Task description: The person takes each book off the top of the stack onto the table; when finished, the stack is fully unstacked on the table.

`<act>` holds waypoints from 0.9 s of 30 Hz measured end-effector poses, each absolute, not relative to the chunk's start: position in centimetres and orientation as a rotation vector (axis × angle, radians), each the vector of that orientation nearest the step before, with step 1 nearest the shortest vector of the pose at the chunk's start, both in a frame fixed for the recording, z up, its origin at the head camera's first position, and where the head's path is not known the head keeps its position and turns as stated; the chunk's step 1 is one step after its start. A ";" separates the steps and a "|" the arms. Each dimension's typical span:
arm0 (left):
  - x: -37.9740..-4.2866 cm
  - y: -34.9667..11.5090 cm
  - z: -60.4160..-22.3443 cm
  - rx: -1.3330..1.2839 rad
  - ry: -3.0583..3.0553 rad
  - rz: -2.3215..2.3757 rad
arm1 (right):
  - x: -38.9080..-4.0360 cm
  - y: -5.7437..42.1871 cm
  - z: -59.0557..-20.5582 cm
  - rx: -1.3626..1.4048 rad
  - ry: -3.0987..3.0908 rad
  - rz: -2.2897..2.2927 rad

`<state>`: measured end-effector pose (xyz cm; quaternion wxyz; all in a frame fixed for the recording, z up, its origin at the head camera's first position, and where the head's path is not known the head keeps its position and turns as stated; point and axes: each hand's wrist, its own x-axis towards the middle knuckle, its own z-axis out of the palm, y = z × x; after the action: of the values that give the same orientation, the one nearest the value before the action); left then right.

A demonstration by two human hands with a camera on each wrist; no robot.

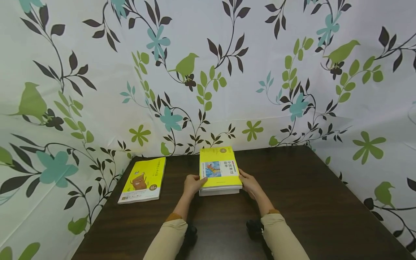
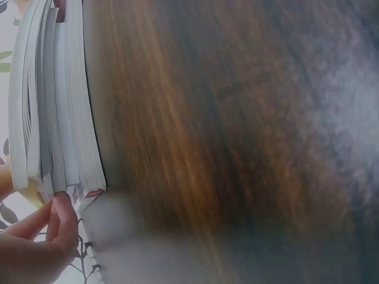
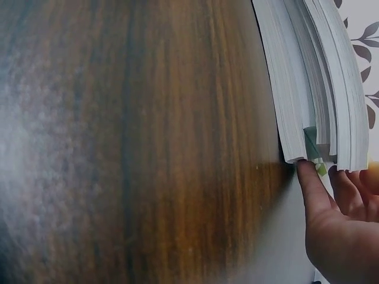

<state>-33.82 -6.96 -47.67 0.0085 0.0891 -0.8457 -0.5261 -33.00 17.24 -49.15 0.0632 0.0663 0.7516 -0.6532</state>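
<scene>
A stack of books (image 1: 220, 192) lies on the table, topped by a yellow book (image 1: 212, 154) with a white panel and a small blue picture. My left hand (image 1: 194, 185) holds the stack's left side, its thumb over the top cover's edge. On the opposite side, my right hand (image 1: 251, 183) grips the right edge. In the left wrist view, the fingertips (image 2: 61, 200) press against the ends of the books. The right wrist view has fingers (image 3: 314, 183) set along the uneven book ends, where a green cover corner (image 3: 311, 142) shows between pages.
Left of the stack lies another yellow book (image 1: 143, 177) with a brown cartoon figure, near the table's left edge. The dark wooden table (image 1: 312, 202) meets a patterned cloth (image 1: 182, 90) with birds and leaves at the back and sides.
</scene>
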 end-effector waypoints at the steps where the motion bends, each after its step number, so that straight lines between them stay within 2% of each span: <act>1: -33.9 -6.9 -47.6 0.277 -2.648 -1.635 | -33.1 17.3 -49.1 0.212 2.262 -1.979; 11: -34.4 -7.0 -47.0 0.298 -2.638 -1.654 | -33.4 17.4 -49.1 0.217 2.224 -2.010; 27: -34.5 -8.0 -46.5 0.434 -2.586 -1.801 | -32.5 17.1 -50.1 0.104 2.513 -1.879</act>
<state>-34.54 -7.97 -46.52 -0.0199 0.1365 -0.8128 -0.5660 -32.50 17.07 -50.09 0.0010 0.0331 0.8004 -0.5985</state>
